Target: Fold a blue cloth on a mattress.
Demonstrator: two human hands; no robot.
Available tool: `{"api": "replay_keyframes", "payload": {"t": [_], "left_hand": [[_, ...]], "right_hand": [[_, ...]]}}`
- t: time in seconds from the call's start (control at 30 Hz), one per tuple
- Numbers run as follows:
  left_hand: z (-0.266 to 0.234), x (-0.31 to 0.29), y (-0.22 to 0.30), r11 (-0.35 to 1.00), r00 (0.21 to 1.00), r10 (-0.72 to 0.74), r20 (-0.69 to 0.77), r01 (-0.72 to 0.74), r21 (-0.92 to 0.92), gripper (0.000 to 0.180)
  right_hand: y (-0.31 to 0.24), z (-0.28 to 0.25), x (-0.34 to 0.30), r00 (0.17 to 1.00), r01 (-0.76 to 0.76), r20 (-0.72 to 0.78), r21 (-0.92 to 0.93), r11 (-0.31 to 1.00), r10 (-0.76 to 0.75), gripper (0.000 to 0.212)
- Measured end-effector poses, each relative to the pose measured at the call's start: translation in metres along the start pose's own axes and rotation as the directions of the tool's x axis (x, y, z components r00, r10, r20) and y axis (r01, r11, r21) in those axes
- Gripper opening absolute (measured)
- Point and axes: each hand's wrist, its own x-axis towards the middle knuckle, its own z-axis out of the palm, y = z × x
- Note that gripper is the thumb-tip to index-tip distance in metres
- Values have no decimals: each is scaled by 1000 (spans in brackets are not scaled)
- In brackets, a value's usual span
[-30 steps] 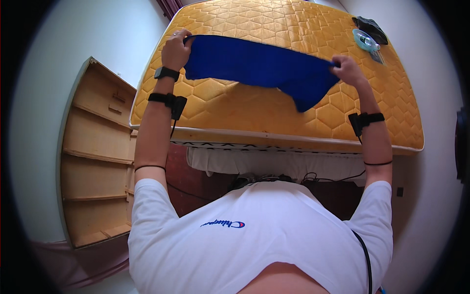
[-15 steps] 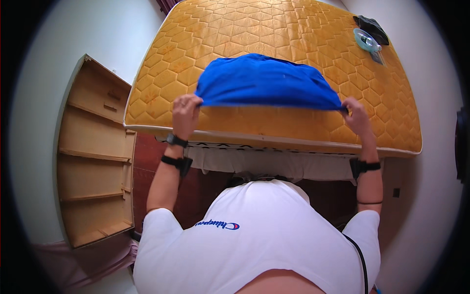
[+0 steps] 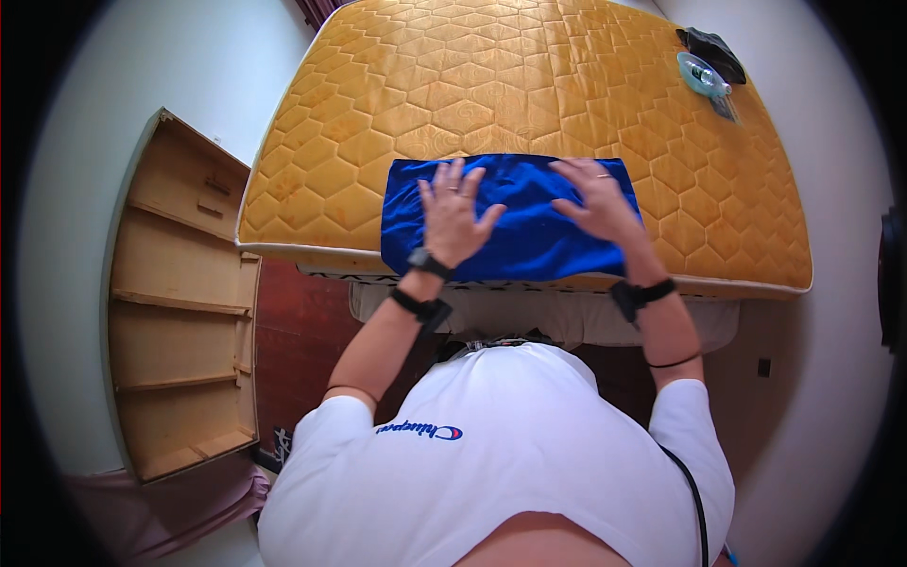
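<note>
"Why's the left hand (image 3: 455, 215) spread open, the right hand (image 3: 602, 203) too?"

"Neither grips anything; palms down over the blue cloth (image 3: 529, 200), they're likely smoothing it"

"Lying where?"

"On the yellow mattress (image 3: 316, 142), lapping its near edge; half a second ago, both hands pinched it, wider apart"

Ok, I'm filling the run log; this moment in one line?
left hand: open, over blue cloth | right hand: open, over blue cloth | blue cloth: spread on mattress, lapping near edge
</note>
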Motion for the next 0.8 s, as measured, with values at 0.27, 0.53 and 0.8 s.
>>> {"api": "replay_keyframes", "payload": {"t": [0.27, 0.53, 0.8], "left_hand": [[70, -46, -2, 985, 987, -107, 120, 89, 147, 81], [27, -63, -87, 934, 976, -215, 34, 195, 300, 83], [29, -66, -79, 932, 974, -217, 65, 187, 310, 85]], "right_hand": [[-10, 117, -18, 994, -82, -91, -299, 951, 57, 57], [57, 62, -93, 913, -407, -180, -354, 842, 366, 63], [32, 74, -96, 923, -382, -124, -389, 839, 363, 72]]}}
